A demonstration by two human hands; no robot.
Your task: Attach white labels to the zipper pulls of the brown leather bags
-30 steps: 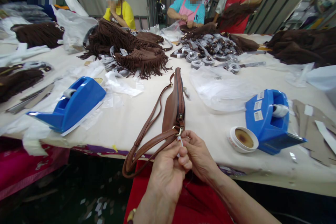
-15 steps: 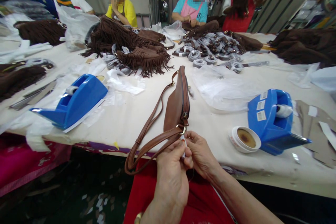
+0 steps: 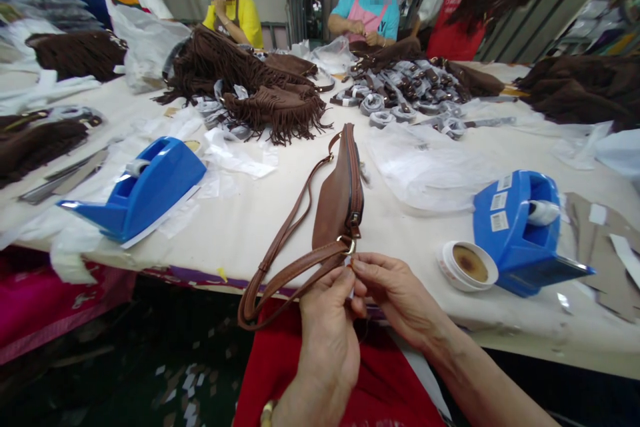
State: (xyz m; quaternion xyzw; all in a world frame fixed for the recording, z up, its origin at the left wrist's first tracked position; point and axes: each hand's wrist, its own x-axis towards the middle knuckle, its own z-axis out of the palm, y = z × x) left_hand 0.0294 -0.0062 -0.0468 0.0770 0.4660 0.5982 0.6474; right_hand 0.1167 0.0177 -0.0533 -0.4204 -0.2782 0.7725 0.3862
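A brown leather bag (image 3: 333,203) with a dark zipper lies on the table, its near end toward me. Its looped strap (image 3: 285,280) hangs over the front edge on the left. At the gold ring (image 3: 349,245) on the bag's near end, my left hand (image 3: 330,320) pinches a small white tag (image 3: 350,283). Close against it on the right, my right hand (image 3: 395,287) has its thumb and fingers pressed together at the tag's top; what is between them is too small to make out.
Blue tape dispensers stand left (image 3: 145,190) and right (image 3: 520,233), a round cup (image 3: 467,265) beside the right one. Fringed brown bags (image 3: 250,87), wrapped straps (image 3: 400,90) and plastic sheets (image 3: 425,167) lie further back. Several people are across the table (image 3: 235,213).
My right hand has shifted its fingers up to the top of the tag, its thumb now nearer my left thumb. Across the table, the person in red has moved the brown item.
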